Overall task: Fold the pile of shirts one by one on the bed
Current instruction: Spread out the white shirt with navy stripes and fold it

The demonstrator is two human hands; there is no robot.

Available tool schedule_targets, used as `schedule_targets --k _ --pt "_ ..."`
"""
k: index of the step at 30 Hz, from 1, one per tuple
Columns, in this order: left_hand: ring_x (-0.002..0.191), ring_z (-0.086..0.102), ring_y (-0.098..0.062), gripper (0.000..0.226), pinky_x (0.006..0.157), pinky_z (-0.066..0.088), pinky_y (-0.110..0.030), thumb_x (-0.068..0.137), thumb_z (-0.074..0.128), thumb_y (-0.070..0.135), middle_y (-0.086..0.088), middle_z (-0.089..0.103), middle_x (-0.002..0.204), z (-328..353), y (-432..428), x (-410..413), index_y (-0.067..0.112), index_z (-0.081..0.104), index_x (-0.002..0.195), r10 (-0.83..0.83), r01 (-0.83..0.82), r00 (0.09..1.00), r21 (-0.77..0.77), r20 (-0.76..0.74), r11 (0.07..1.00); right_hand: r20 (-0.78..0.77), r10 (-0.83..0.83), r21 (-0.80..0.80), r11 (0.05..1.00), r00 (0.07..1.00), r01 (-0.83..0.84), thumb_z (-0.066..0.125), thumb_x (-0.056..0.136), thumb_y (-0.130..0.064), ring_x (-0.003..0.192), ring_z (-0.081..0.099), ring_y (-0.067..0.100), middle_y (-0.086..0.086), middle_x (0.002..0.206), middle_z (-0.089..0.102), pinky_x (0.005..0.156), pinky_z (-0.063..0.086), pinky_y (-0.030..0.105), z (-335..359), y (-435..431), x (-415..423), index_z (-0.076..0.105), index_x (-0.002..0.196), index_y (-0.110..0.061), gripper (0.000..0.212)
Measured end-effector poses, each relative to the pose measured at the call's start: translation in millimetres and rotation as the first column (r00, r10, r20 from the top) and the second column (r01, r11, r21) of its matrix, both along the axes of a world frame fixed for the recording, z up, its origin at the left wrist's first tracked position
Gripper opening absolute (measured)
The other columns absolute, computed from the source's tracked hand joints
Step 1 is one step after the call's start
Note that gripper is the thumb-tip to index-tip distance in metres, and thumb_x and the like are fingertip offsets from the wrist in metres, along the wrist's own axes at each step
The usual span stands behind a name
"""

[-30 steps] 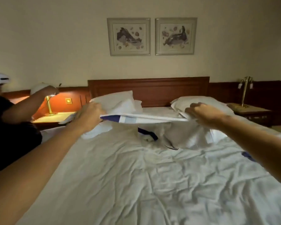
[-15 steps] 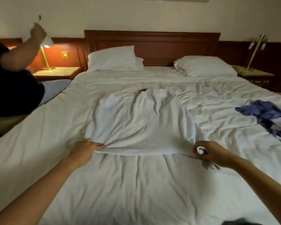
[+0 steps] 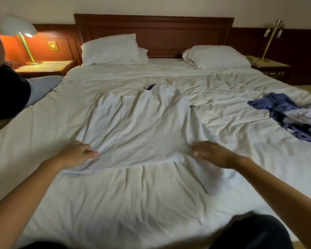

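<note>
A white shirt (image 3: 142,126) lies spread flat on the white bed (image 3: 133,203), its dark-lined collar toward the headboard and its hem toward me. My left hand (image 3: 77,153) grips the hem's left corner, where the cloth bunches under curled fingers. On the hem's right corner rests my right hand (image 3: 212,153), fingers straight and pointing left. A crumpled pile of blue and white shirts (image 3: 291,119) sits at the bed's right side, apart from both hands.
Two white pillows (image 3: 113,49) (image 3: 215,58) lean at the wooden headboard (image 3: 154,31). Nightstands with brass lamps (image 3: 28,47) (image 3: 271,38) flank the bed. Another person in a black top (image 3: 5,92) is at the left edge.
The shirt, held up in the air a second ago, was lowered and now lies flat on the bed. My right hand has let go of the hem and lies flat on it.
</note>
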State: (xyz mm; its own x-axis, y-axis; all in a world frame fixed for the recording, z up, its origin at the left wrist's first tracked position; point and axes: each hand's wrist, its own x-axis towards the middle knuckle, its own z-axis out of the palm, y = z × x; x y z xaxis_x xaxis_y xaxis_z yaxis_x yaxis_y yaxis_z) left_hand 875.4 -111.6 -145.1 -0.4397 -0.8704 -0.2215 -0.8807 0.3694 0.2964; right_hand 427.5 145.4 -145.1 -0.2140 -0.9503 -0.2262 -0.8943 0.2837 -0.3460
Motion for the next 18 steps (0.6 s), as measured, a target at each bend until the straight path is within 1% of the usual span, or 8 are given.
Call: schedule_targets --k 3,5,7,9,12,14,16,18 --pt "0.146 0.023 -0.029 0.047 0.117 0.024 -0.045 0.090 0.051 0.068 -0.008 0.024 0.157 -29.2 3.3 10.6 0.048 0.050 0.133 0.169 -0.169 0.986 0.022 0.001 0.985 -0.227 -0.002 0.091 0.996 0.974 0.023 0.008 0.081 -0.083 0.152 0.011 0.018 -0.014 0.165 0.010 0.120 0.012 0.046 -45.7 9.4 7.2 -0.006 0.143 -0.066 0.066" --pt "0.144 0.026 -0.035 0.055 0.114 0.023 -0.052 0.087 0.050 0.074 -0.010 0.020 0.158 -46.8 2.4 18.7 0.053 0.041 0.137 0.289 -0.290 0.957 -0.018 -0.028 0.957 -0.293 -0.059 0.016 0.998 0.954 0.067 -0.002 0.076 -0.085 0.150 0.016 0.022 -0.014 0.164 0.012 0.119 0.016 0.047 -55.5 10.5 10.5 -0.013 0.140 -0.068 0.068" --pt "0.132 0.041 -0.040 0.060 0.109 0.031 -0.052 0.086 0.057 0.069 -0.015 0.037 0.147 -53.5 -2.5 22.6 0.045 0.042 0.139 0.372 -0.387 0.917 -0.093 -0.146 0.917 -0.285 -0.093 -0.094 0.993 0.954 0.069 -0.004 0.072 -0.091 0.145 0.029 0.022 -0.014 0.158 0.028 0.113 0.027 0.050 -51.4 1.7 15.0 0.009 0.145 -0.063 0.079" --pt "0.125 0.050 -0.040 0.066 0.103 0.040 -0.047 0.086 0.069 0.054 -0.016 0.051 0.141 -51.9 -9.2 24.2 0.030 0.046 0.143 0.411 -0.450 0.846 -0.042 -0.340 0.892 -0.262 -0.084 -0.173 0.984 0.961 0.038 0.000 0.072 -0.092 0.147 0.024 0.020 -0.011 0.158 0.028 0.112 0.027 0.049 -46.2 -13.1 24.0 0.024 0.144 -0.057 0.083" --pt "0.117 0.059 -0.038 0.056 0.095 0.046 -0.042 0.087 0.076 0.033 -0.015 0.062 0.129 -44.5 -20.4 27.9 0.009 0.055 0.134 0.468 -0.496 0.686 0.112 -0.557 0.861 -0.164 0.045 -0.091 0.994 0.985 -0.061 0.012 0.087 -0.079 0.153 -0.005 0.016 -0.011 0.166 0.003 0.121 0.006 0.042 -47.3 -34.7 49.0 0.012 0.148 -0.060 0.064" --pt "0.107 0.062 -0.033 0.046 0.087 0.046 -0.036 0.084 0.080 0.019 -0.014 0.065 0.117 -38.5 -26.9 33.4 0.005 0.062 0.123 0.533 -0.539 0.525 0.225 -0.664 0.811 -0.135 0.077 -0.036 0.996 0.988 -0.082 0.020 0.097 -0.068 0.152 -0.006 0.015 -0.011 0.165 0.004 0.121 0.001 0.038 -53.1 -42.6 60.7 0.014 0.150 -0.057 0.054" --pt "0.096 0.061 -0.028 0.043 0.081 0.046 -0.033 0.077 0.082 0.009 -0.015 0.067 0.114 -28.9 -31.2 46.8 0.010 0.065 0.117 0.568 -0.650 0.393 0.218 -0.723 0.728 -0.124 0.014 -0.133 0.991 0.992 -0.030 0.029 0.100 -0.062 0.150 0.018 0.016 -0.012 0.157 0.032 0.116 0.013 0.035 -55.4 -46.5 61.6 0.039 0.144 -0.050 0.047" --pt "0.094 0.063 -0.032 0.036 0.078 0.050 -0.035 0.076 0.075 0.003 -0.014 0.068 0.112 -18.6 -36.7 68.6 0.020 0.065 0.107 0.565 -0.749 0.422 0.079 -0.709 0.658 -0.182 -0.059 -0.263 0.965 0.982 0.009 0.040 0.099 -0.056 0.123 0.051 0.021 -0.009 0.121 0.061 0.096 0.031 0.035 -49.8 -51.9 57.4 0.065 0.110 -0.037 0.033"
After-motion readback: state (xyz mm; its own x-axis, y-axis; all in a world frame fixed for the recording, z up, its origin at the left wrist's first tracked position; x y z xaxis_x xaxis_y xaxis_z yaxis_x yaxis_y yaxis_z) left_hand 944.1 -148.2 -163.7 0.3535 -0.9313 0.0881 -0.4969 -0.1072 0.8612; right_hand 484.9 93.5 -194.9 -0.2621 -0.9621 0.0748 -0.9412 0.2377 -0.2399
